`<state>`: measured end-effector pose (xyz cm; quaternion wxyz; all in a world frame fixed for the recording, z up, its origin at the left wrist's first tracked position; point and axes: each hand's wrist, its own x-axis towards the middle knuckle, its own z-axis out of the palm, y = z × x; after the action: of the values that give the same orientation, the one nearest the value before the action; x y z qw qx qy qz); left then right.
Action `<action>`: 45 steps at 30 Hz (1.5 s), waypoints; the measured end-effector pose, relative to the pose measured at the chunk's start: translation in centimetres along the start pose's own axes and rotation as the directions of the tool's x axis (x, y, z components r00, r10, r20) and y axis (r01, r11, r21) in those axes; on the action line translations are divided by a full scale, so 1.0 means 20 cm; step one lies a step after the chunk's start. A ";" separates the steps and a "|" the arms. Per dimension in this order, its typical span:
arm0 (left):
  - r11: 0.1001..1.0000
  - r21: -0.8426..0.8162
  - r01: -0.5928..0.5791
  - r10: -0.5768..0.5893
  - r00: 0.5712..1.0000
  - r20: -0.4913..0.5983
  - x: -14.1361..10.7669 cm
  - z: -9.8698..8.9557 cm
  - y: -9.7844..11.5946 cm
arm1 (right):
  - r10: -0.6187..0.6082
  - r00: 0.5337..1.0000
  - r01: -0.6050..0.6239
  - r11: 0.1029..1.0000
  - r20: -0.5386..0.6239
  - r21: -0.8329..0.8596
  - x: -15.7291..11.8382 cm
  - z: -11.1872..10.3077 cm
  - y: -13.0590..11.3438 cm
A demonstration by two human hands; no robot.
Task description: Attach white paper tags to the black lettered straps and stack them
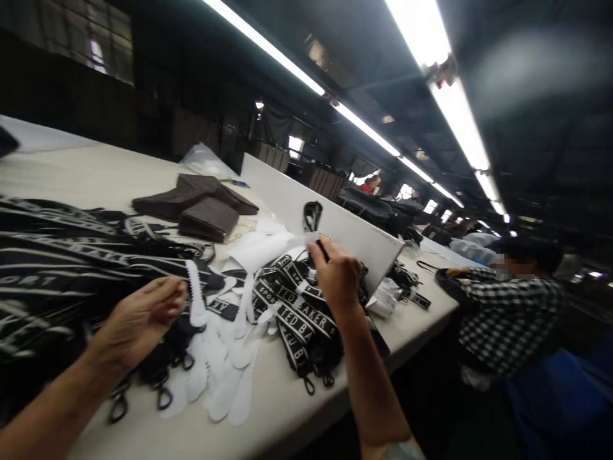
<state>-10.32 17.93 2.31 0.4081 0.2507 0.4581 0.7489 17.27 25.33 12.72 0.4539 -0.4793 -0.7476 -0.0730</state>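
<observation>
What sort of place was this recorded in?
Probably a factory workshop: lettered straps heaped on a long worktable, a co-worker to the right, and rows of tube lights overhead.

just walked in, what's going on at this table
A person's right hand is raised, pinching what looks like a dark looped strap, blurred, above a pile of black lettered straps. The left hand is beside a white toothed-edge strip; whether it grips it is unclear. More white slips lie scattered on the table. Further along at the right, a co-worker in a checked shirt has a hand near dark material.
</observation>
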 end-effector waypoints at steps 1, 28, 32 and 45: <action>0.994 -0.067 0.090 -0.088 0.996 0.033 -0.02 0.01 0.01 | -0.035 0.999 0.038 0.990 0.024 -0.134 0.02 0.04 0.06; 0.797 0.338 -0.500 0.600 0.715 -0.359 0.05 -0.17 0.07 | -0.358 0.685 0.167 0.925 0.635 0.341 -0.09 1.19 -0.70; 0.838 0.361 -0.408 0.520 0.799 -0.303 0.04 -0.14 0.05 | -0.444 0.597 0.134 0.876 0.668 0.463 0.00 1.18 -0.65; 0.861 0.372 -0.347 0.428 0.889 -0.162 0.04 -0.12 -0.01 | -0.524 0.546 -0.046 0.760 0.654 0.648 0.21 1.11 -0.88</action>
<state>-12.52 17.51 0.96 0.1415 0.3117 0.5631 0.7522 -10.58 30.81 8.83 0.1735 -0.1754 -0.9124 0.3265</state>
